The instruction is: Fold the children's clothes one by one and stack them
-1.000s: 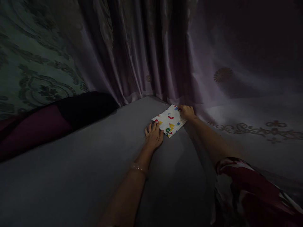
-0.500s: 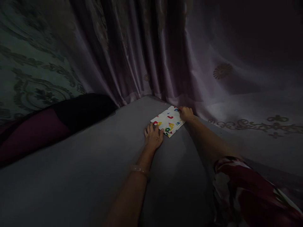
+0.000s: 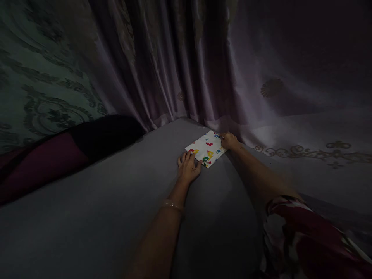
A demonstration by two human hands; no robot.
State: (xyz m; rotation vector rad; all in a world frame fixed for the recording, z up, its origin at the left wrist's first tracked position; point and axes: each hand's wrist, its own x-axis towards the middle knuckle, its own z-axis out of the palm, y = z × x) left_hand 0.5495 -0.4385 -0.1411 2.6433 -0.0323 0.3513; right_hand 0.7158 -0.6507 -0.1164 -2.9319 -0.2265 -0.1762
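Two edges of the folded, colourfully printed white sheet (image 3: 205,144) are touched: left hand (image 3: 188,166) loosely spread, right hand (image 3: 229,141) curled, grip unclear. It lies on a smooth grey surface (image 3: 110,190) near pleated curtains (image 3: 190,73).

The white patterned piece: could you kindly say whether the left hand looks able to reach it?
Probably yes: the left hand is at the near edge of the white patterned piece, with nothing visible between them.
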